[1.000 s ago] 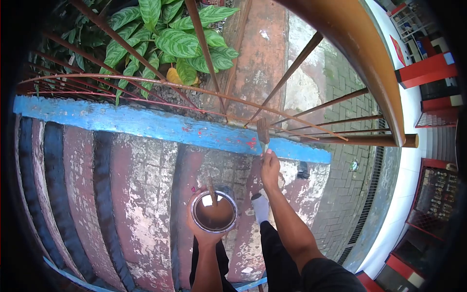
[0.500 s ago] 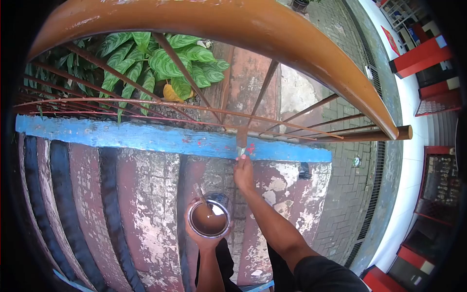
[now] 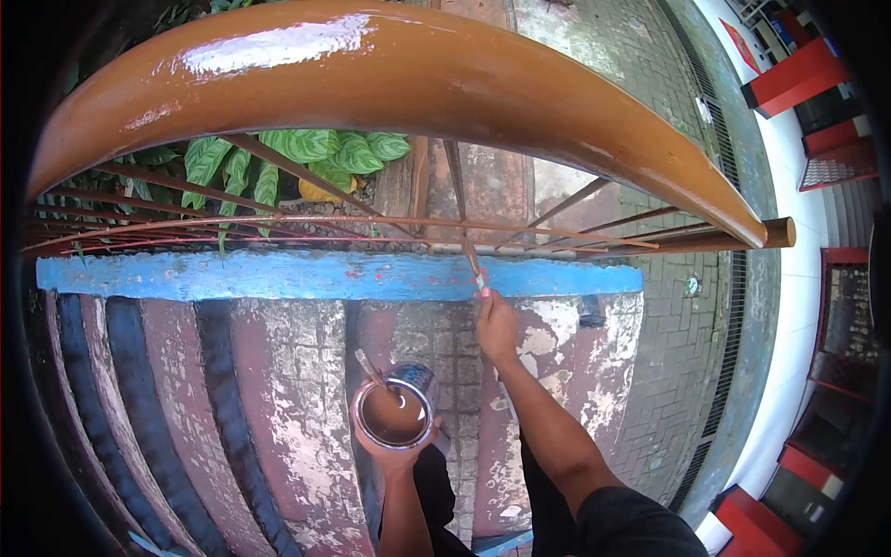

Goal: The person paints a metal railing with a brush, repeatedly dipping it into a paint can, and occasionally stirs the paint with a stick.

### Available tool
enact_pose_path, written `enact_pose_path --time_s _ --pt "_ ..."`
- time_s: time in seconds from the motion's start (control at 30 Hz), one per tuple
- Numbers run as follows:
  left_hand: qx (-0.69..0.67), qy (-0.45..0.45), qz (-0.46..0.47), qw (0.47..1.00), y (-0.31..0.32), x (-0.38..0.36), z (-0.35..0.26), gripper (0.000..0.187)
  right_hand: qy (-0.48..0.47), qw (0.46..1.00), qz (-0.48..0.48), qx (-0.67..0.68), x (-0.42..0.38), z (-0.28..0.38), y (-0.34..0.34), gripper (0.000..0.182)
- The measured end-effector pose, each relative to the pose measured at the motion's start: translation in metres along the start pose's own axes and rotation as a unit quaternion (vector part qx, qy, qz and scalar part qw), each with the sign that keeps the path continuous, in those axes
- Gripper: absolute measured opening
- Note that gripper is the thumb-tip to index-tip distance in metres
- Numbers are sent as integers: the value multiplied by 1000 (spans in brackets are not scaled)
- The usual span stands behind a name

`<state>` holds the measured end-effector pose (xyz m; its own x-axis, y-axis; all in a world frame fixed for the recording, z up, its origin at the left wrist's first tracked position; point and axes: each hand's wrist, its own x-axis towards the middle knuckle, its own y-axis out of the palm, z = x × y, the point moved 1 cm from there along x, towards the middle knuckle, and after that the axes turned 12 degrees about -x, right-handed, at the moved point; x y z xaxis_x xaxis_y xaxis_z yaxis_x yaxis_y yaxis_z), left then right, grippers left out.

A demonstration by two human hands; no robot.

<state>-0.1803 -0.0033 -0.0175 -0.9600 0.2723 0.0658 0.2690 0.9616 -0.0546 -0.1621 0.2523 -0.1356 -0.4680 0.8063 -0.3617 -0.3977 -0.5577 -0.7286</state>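
The brush [image 3: 475, 266] points at the foot of the railing [image 3: 445, 79], over the blue ledge [image 3: 232, 276]; whether it touches is unclear. The right hand [image 3: 497, 330] is closed around its near end. The left hand [image 3: 393, 454] curls round a can [image 3: 419, 379] of brown paint [image 3: 393, 420], a stick [image 3: 368, 365] leaning in it, above worn steps [image 3: 288, 399].

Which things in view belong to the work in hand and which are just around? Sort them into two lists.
Seem part of the work:
- brush, in the right hand
- can of brown liquid, in the left hand
- stick standing in the can
- brown railing, near the brush

Seem just around:
- leafy plants
- striped steps
- drain grate
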Motion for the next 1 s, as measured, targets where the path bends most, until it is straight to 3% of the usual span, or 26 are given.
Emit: enact_pose_path --time_s 0.13,0.43,0.53,0.57,0.73,0.8,0.87,0.93,1.0 --pt "43 -8 6 999 3 5 -5 121 -33 996 -70 41 -9 -3 1 52" --pt "17 -7 0 1000 7 2 -14 120 -5 995 -33 94 -19 26 51 46" --pt "26 5 -5 1000 4 0 -12 118 -46 999 10 19 -21 34 56 50" --pt "20 4 -12 1000 3 -2 -10 118 -56 998 -20 35 -21 38 54 45" --pt "-8 -44 -32 998 -2 -11 -8 117 -54 997 -47 28 13 6 31 49" --pt "-34 -51 -44 997 -8 -16 -6 117 -35 999 -2 -23 19 -5 5 52" --pt "28 -28 10 999 -14 -21 -7 122 -42 999 -7 -15 21 -19 6 53" --pt "21 -10 -11 1000 -12 -11 -20 123 -48 999 -11 -9 15 -19 11 54" --pt "-2 18 -13 1000 -14 -12 -26 113 -9 999 -38 2 10 -14 15 55"
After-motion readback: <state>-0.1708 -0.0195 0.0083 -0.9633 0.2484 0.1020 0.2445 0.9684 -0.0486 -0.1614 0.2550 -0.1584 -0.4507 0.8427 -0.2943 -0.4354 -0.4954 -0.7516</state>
